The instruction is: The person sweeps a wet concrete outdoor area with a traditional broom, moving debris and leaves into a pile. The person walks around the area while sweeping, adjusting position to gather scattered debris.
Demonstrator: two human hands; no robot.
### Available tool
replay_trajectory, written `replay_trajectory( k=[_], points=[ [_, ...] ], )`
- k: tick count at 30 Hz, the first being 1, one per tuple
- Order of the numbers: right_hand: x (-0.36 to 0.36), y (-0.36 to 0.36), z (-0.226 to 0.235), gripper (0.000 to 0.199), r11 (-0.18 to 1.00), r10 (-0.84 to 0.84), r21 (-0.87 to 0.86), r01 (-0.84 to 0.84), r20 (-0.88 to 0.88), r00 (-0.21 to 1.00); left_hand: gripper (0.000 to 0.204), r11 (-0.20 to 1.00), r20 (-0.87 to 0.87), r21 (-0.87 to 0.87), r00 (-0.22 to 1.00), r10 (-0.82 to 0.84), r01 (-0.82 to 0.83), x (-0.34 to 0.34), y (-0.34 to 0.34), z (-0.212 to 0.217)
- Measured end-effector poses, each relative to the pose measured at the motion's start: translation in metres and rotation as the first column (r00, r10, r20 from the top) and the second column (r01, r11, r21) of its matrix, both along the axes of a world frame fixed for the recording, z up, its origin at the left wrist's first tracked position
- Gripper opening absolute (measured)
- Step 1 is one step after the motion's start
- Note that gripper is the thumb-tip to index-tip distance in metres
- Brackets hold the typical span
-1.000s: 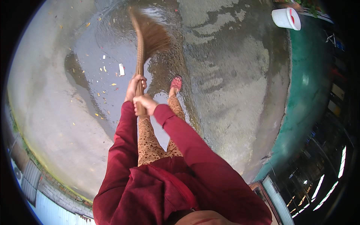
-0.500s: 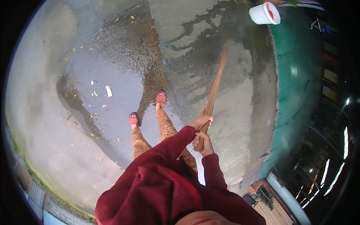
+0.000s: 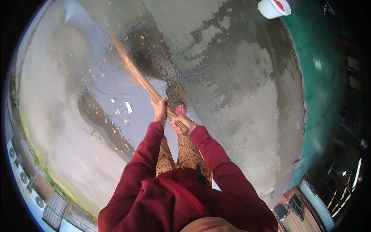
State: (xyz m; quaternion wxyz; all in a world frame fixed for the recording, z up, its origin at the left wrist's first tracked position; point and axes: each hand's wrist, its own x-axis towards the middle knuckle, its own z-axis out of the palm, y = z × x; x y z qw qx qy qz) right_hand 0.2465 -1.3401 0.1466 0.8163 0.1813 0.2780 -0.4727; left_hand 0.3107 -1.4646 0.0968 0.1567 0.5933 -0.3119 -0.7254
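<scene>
A long stick broom (image 3: pixel 143 82), made of thin brown twigs, slants across my front toward the far left. My left hand (image 3: pixel 159 109) is closed around it partway along. Nearer to me, my right hand (image 3: pixel 184 125) wraps round its butt end. The far tip of the broom is smeared by motion over the wet concrete, so I cannot tell whether it touches the ground. Under the broom lies a shallow puddle (image 3: pixel 116 87) with scattered yellow leaves and a white scrap (image 3: pixel 128 107).
A white bucket (image 3: pixel 270 9) with something red inside stands at the far right. A green surface (image 3: pixel 315 89) runs along the right side. My foot in a pink sandal (image 3: pixel 180 109) is just beyond my hands. Outdoor fan units (image 3: pixel 23 177) line the lower left edge.
Both hands have swung the broom from the right across to the left, and its tip now points far left over the puddle. The grip stays closed, and the view has shifted slightly.
</scene>
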Motion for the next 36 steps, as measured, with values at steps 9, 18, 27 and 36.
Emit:
replay_trajectory(
  k=[9,18,27,36],
  points=[
    [0.056,0.069,0.106,0.012,0.889,-0.239,0.290,0.354,-0.367,0.899,0.054,0.913,-0.323,0.170,0.896,-0.304,0.371,-0.016,0.093,0.067],
    [0.020,-0.058,0.062,0.016,0.714,-0.334,0.515,0.475,-0.346,0.877,0.018,0.610,-0.569,0.508,0.769,-0.292,0.608,-0.044,0.031,-0.028],
    [0.089,-0.310,0.001,0.013,0.924,0.297,0.295,-0.243,-0.155,0.942,0.024,0.926,-0.288,0.371,0.940,0.185,-0.069,0.096,-0.257,-0.019],
    [0.029,-0.271,0.077,0.011,0.928,0.188,0.366,-0.070,-0.298,0.936,0.078,0.926,-0.169,0.350,0.962,0.214,-0.144,0.007,-0.228,0.047]
  ],
)
